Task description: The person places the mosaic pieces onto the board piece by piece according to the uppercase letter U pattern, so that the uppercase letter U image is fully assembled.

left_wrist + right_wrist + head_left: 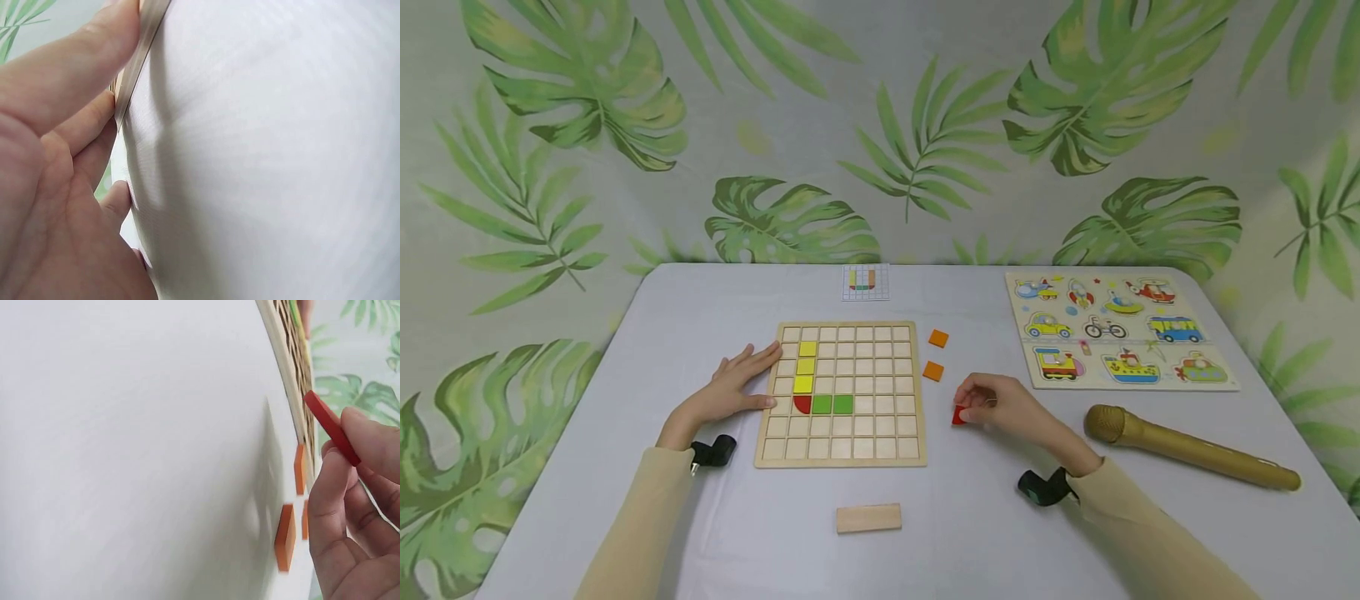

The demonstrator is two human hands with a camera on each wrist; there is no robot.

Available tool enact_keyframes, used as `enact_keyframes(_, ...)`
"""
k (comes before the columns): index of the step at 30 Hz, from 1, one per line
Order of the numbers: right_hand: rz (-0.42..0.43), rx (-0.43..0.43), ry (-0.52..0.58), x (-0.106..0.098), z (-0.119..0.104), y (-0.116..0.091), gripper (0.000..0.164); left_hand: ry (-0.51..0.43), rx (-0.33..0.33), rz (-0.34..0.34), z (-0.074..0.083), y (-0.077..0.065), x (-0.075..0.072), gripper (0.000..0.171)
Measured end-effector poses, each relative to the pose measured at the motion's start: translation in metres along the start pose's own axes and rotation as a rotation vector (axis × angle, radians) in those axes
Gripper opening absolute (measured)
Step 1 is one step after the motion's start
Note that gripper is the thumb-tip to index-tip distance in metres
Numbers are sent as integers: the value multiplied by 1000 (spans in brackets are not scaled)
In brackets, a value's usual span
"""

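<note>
My left hand (pixel 730 392) rests along the left side of a wooden grid board (pixel 842 462), its fingers extended and thumb touching the edge. In the left wrist view, the thumb and a finger meet the board's side (pixel 134 69). Right of the board, my right hand (pixel 1003 408) pinches a red tile (pixel 331 428) between thumb and fingers, over the white table. On the board stand a column of yellow tiles (pixel 805 367), a rounded red tile (pixel 802 404) at its foot and two green tiles (pixel 832 404) beside that. Orange tiles (pixel 285 537) lie near the right hand.
A small pattern card (pixel 866 282) lies behind the board. To the right are a vehicle puzzle board (pixel 1127 333) and a gold microphone (pixel 1195 447). A plain wooden block (pixel 868 518) lies in front of the grid board.
</note>
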State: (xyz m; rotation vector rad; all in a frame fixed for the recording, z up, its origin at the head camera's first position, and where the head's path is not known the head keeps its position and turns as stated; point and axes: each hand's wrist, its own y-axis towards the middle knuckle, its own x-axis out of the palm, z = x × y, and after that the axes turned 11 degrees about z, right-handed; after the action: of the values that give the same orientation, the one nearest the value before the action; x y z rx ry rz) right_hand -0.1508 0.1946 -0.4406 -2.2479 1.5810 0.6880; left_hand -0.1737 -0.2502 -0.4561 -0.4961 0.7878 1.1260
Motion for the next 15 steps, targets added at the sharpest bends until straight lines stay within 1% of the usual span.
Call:
enact_keyframes(2,1,0,7,6,-4,6,12,0,1,1,0,0,0,84)
enact_keyframes(5,-8,-26,27,15,-10,15,11,-2,4,1,0,0,0,84)
enact_keyframes(6,-15,-30,33,16,-17,16,11,-2,5,1,0,0,0,84)
enact_keyframes(12,-48,-74,69,35,-27,35,11,3,7,3,-1,1,1,84)
enact_keyframes(13,-55,-86,76,39,-22,39,11,3,7,3,-2,1,1,84)
enact_keyframes(15,-67,-96,74,45,-26,45,10,4,7,4,-2,1,1,84)
